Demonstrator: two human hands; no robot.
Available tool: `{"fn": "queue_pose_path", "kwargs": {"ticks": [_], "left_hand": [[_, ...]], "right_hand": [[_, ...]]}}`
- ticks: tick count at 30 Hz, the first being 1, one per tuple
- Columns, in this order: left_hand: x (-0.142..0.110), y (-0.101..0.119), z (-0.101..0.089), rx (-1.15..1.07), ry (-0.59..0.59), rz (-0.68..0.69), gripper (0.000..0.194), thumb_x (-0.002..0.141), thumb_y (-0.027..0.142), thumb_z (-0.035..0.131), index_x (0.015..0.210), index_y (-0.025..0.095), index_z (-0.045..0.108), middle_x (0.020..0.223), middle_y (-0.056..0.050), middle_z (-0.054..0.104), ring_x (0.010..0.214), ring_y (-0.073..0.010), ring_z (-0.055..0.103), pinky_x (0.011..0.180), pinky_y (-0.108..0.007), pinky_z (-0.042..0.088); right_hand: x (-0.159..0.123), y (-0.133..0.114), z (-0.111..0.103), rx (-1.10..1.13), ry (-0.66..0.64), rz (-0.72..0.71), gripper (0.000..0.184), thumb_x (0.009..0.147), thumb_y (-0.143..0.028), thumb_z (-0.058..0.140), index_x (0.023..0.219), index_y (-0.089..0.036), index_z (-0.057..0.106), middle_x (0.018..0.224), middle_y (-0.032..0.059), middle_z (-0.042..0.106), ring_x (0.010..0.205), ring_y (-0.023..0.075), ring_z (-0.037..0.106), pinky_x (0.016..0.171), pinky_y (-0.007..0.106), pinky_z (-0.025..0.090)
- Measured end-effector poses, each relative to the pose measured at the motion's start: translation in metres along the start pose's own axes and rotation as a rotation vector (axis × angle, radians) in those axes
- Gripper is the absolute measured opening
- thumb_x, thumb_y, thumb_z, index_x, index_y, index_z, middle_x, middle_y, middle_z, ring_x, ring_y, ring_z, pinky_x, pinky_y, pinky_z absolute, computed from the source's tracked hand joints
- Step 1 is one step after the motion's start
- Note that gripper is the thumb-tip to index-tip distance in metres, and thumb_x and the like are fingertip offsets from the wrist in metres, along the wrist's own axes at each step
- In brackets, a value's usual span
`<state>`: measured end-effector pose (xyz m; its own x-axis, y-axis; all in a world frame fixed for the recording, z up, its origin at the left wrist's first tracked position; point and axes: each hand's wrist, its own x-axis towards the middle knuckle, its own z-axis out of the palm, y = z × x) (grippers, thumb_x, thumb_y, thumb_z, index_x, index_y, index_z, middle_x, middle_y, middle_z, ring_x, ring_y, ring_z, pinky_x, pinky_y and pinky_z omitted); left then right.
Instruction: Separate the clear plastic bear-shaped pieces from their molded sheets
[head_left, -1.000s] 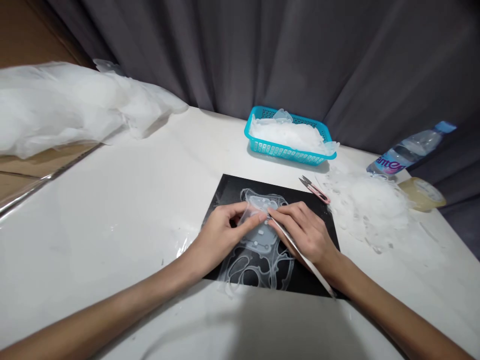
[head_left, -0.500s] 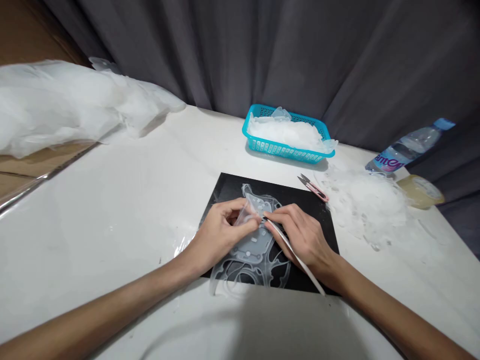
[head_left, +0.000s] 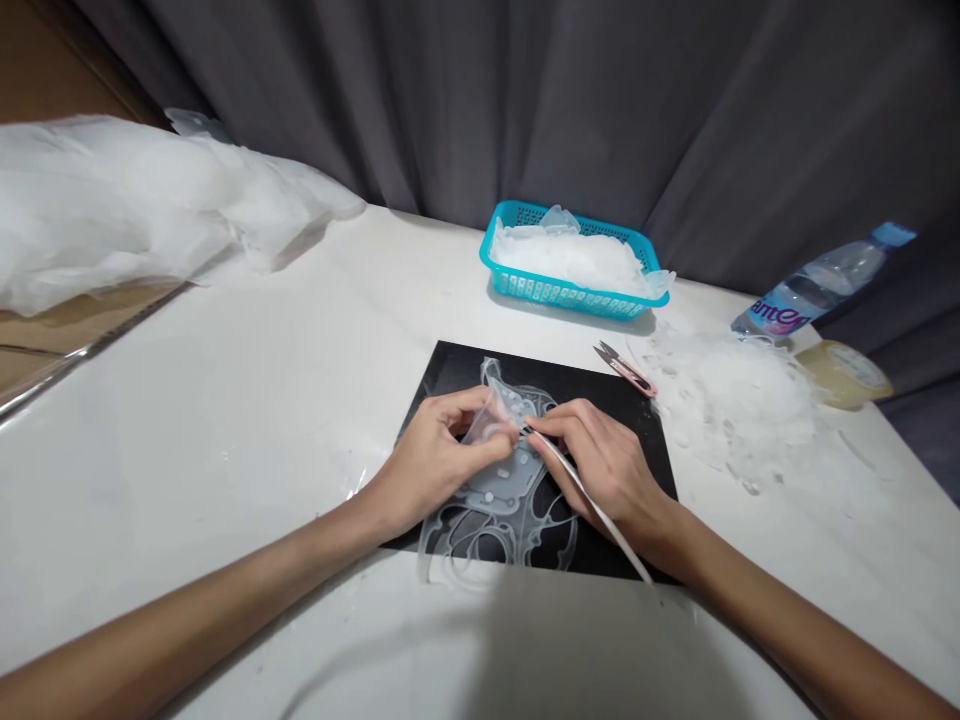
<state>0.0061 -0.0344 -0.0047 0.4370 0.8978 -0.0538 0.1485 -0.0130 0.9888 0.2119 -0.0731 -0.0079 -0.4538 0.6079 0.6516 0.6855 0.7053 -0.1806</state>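
Pinching left hand (head_left: 442, 450): grip together, thumb and forefinger clamped on a raised flap of the clear moulded sheet (head_left: 499, 486).
Sheet's place: at the clock's centre, on the black mat (head_left: 454, 370), its lower edge reaching past the mat at 7 o'clock, over the white worktop (head_left: 225, 400).
Turquoise basket (head_left: 577, 294): between 12 and 1 o'clock, heaped with translucent white pieces (head_left: 570, 253).
Right hand (head_left: 606, 460): grip together on a slim white tool (head_left: 615, 535), whose dark tip points to 10 o'clock, just beside the left fingertips; cannot tell whether it touches the sheet.
Pink snips (head_left: 628, 372): 2 o'clock, by the mat's far corner, blades apart.
Scrap pile (head_left: 742, 400): between 2 and 3 o'clock, near the snips.
Since a second ago: both holds unchanged; the sheet has turned slightly clockwise, its lower part shifting toward 7 o'clock.
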Motion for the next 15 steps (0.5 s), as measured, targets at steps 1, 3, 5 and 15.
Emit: {"fn": "queue_pose_path", "kwargs": {"ticks": [1,3,5,15], "left_hand": [[0.001,0.001,0.001,0.007,0.003,0.001,0.011,0.085,0.025,0.069,0.078,0.017,0.065,0.071,0.003,0.057,0.066,-0.0117,0.050,0.061,-0.024,0.040],[0.003,0.002,0.002,0.017,0.003,0.001,0.009,0.082,0.021,0.067,0.075,0.017,0.064,0.069,0.004,0.054,0.064,-0.0110,0.048,0.060,-0.023,0.038],[0.004,0.004,0.002,0.012,-0.002,0.002,0.007,0.080,0.020,0.066,0.075,0.016,0.065,0.068,0.004,0.054,0.063,-0.0104,0.047,0.059,-0.022,0.036],[0.006,0.005,0.001,-0.023,0.014,0.006,0.006,0.077,0.020,0.067,0.074,0.015,0.065,0.068,0.004,0.056,0.063,-0.0098,0.048,0.059,-0.021,0.038]], "right_hand": [[0.000,-0.001,0.001,-0.017,0.004,-0.002,0.006,0.103,-0.014,0.056,0.108,-0.012,0.060,0.091,0.0112,0.070,0.083,0.0207,0.069,0.074,0.032,0.059],[-0.001,-0.002,0.005,-0.059,0.013,0.002,0.005,0.103,-0.014,0.057,0.106,-0.012,0.060,0.090,0.0115,0.070,0.082,0.0209,0.069,0.074,0.032,0.059],[-0.002,-0.002,0.008,-0.091,0.025,0.005,0.005,0.103,-0.015,0.057,0.105,-0.012,0.060,0.089,0.0111,0.070,0.082,0.0205,0.069,0.074,0.032,0.059],[-0.002,-0.001,0.010,-0.082,0.057,0.002,0.008,0.105,-0.016,0.055,0.106,-0.011,0.061,0.091,0.0114,0.070,0.083,0.0194,0.069,0.075,0.032,0.060]]}}
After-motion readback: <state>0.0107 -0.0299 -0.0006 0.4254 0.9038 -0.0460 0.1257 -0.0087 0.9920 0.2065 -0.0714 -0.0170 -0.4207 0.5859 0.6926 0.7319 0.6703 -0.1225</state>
